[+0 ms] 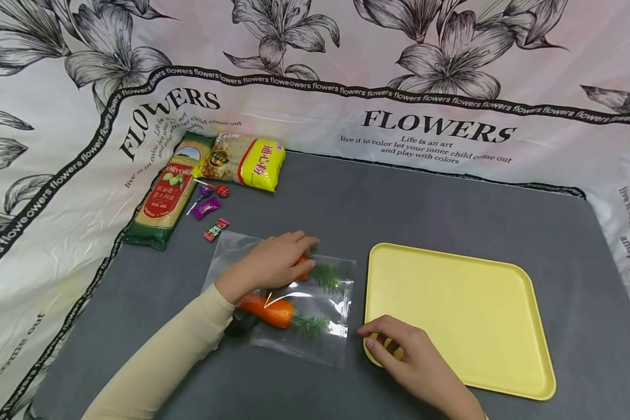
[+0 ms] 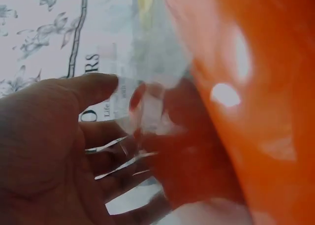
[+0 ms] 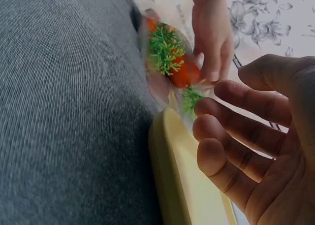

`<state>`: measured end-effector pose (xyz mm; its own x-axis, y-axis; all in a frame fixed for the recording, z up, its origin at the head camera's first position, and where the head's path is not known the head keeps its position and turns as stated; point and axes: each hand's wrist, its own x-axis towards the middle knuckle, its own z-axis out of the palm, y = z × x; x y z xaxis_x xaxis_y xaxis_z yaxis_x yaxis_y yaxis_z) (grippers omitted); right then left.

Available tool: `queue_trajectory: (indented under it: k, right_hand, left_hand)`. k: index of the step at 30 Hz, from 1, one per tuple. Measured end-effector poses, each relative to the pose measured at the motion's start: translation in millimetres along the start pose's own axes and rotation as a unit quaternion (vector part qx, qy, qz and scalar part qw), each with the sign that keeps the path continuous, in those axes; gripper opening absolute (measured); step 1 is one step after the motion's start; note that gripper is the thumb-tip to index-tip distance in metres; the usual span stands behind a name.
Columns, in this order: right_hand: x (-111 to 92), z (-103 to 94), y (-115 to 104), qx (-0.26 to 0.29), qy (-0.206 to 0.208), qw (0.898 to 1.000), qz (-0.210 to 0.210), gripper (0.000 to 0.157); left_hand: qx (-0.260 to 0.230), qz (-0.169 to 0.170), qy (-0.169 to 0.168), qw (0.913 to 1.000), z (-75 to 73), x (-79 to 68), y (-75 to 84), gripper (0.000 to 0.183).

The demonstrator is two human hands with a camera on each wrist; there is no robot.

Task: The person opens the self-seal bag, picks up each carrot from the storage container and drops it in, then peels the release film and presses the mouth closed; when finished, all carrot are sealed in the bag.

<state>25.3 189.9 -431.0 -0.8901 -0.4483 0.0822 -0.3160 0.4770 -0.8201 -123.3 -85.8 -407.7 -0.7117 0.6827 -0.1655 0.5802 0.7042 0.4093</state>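
Observation:
A clear plastic bag (image 1: 317, 349) lies on the table holding two orange carrots with green, feathery tops. The nearer carrot (image 1: 275, 312) shows beside the left wrist; the farther carrot (image 1: 303, 269) is mostly hidden under my left hand (image 1: 273, 262). That hand rests on the bag with fingers loosely spread, and the left wrist view shows the film and an orange carrot (image 2: 266, 87) close beside them. My right hand (image 1: 412, 356) hovers at the near left corner of a yellow tray (image 1: 451, 315), fingers relaxed and slightly bent, holding nothing.
A green-ended pasta packet (image 1: 168, 192) and a yellow noodle packet (image 1: 247, 160) lie at the back left. Near them are a red lollipop (image 1: 222, 191), a purple lollipop (image 1: 203, 191), a purple wrapped candy (image 1: 206, 208) and a red one (image 1: 216, 230). Floral cloth (image 1: 304, 111) borders the grey tabletop.

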Motion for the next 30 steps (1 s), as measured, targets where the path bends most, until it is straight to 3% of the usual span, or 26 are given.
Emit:
queue_trajectory:
  k: [5, 12, 17, 20, 24, 27, 30]
  right_hand:
    - [0, -0.3, 3, -0.007, 0.007, 1.0, -0.013, 0.018]
    - [1, 2.9, 7, -0.004, 0.022, 0.999, -0.034, 0.019]
    - [1, 1.8, 7, -0.009, 0.01, 1.0, -0.018, 0.017]
    - [-1, 0.5, 7, -0.012, 0.003, 1.0, -0.004, 0.016]
    - [-3, -0.4, 7, -0.013, 0.011, 1.0, 0.001, 0.015]
    - [-4, -0.7, 7, -0.008, 0.019, 1.0, 0.011, 0.016]
    - [-4, 0.6, 7, 0.001, 0.027, 0.999, 0.038, 0.016]
  left_hand:
    - [-0.03, 0.021, 0.029, 0.9989, -3.3, -6.3, 2.5, 0.035]
    - [-0.026, 0.019, -0.001, 0.9995, 1.1, -9.8, 4.7, 0.023]
    - [-0.003, 0.026, 0.016, 0.9995, 8.7, -7.2, 6.9, 0.018]
    - [-0.001, 0.04, 0.044, 0.9982, 12.1, -7.7, 6.6, 0.015]
    - [-0.046, 0.038, 0.091, 0.9941, 9.0, -14.2, 8.1, 0.017]
    - [-0.104, 0.038, 0.134, 0.9848, -3.6, -25.7, 12.3, 0.016]
    - [-0.148, 0.062, 0.181, 0.9703, -23.2, -42.0, 18.8, 0.013]
